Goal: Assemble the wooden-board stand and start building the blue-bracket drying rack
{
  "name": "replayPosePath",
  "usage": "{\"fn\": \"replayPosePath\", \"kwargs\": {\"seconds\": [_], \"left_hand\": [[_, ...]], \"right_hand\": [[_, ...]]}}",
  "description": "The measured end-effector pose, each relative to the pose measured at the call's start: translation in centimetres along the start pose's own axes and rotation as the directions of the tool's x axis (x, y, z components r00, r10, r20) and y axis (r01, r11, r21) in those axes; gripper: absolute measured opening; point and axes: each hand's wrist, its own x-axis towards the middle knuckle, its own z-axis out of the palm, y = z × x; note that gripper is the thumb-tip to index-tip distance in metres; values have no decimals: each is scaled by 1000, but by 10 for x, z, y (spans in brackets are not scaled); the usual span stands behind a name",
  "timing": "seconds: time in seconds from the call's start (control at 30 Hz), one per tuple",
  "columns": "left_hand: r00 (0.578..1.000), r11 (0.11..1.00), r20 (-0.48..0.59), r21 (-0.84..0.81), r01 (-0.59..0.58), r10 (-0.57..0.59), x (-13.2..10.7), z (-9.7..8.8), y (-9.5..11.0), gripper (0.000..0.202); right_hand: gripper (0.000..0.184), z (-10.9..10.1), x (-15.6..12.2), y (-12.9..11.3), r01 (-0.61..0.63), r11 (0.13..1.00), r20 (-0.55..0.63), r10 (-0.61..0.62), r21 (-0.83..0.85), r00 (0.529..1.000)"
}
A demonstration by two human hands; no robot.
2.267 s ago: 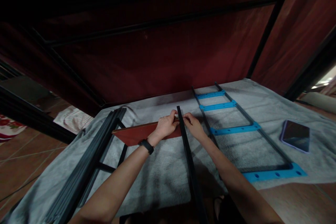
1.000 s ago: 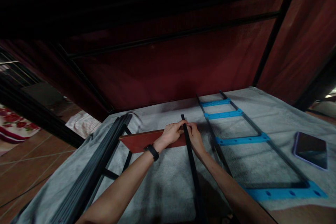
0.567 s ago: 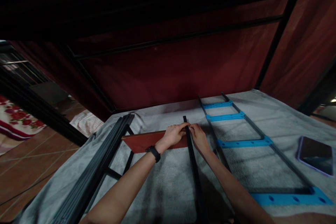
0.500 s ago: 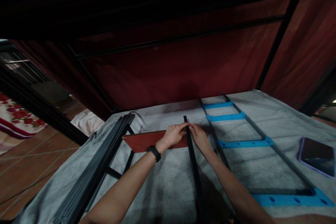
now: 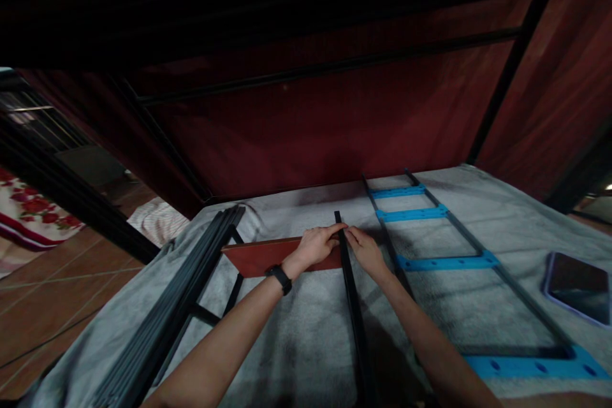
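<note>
My left hand point(image 5: 316, 246), with a black watch on the wrist, lies over the top edge of a red-brown board point(image 5: 258, 256), its fingers curled against a black metal bar point(image 5: 354, 306). The board stands on edge between that bar and a black metal frame point(image 5: 205, 312) on the left. On the bar's other side, my right hand point(image 5: 364, 250) is closed in a pinch, fingertips touching the bar near its far end. Whatever those fingertips may hold is too small or hidden to make out.
Several grey metal tubes point(image 5: 157, 325) lie along the left frame. To the right rests a grey rail frame with blue crosspieces point(image 5: 447, 261), then a phone point(image 5: 577, 288). A grey blanket point(image 5: 296, 331) covers the bed, with a dark red panel point(image 5: 325, 134) behind.
Both hands keep nearly the same place at the bar and board. My right hand's fingers have shifted very slightly; the view has moved a little.
</note>
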Motion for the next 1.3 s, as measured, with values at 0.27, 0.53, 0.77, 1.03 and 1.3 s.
{"fn": "replayPosePath", "kwargs": {"seconds": [0.27,0.53,0.77,1.03,1.3], "left_hand": [[1000,1000,-8,-5,-5,5,0,1,-1,53],[1000,1000,-1,-10,-6,6,0,1,-1,54],[1000,1000,-21,-20,-16,15,-1,2,0,54],[1000,1000,-6,-6,-12,12,-1,0,0,55],[999,1000,-24,-19,-22,22,0,4,-2,55]], "right_hand": [[27,1,-3,-3,11,998,-28,-13,-59,1000],[40,9,-3,-4,-73,993,-42,77,95,996],[25,0,-2,-6,-57,992,-23,60,114,998],[29,4,-2,-3,-61,996,-35,63,64,997],[24,-1,-1,-1,31,999,-11,-31,-40,999]]}}
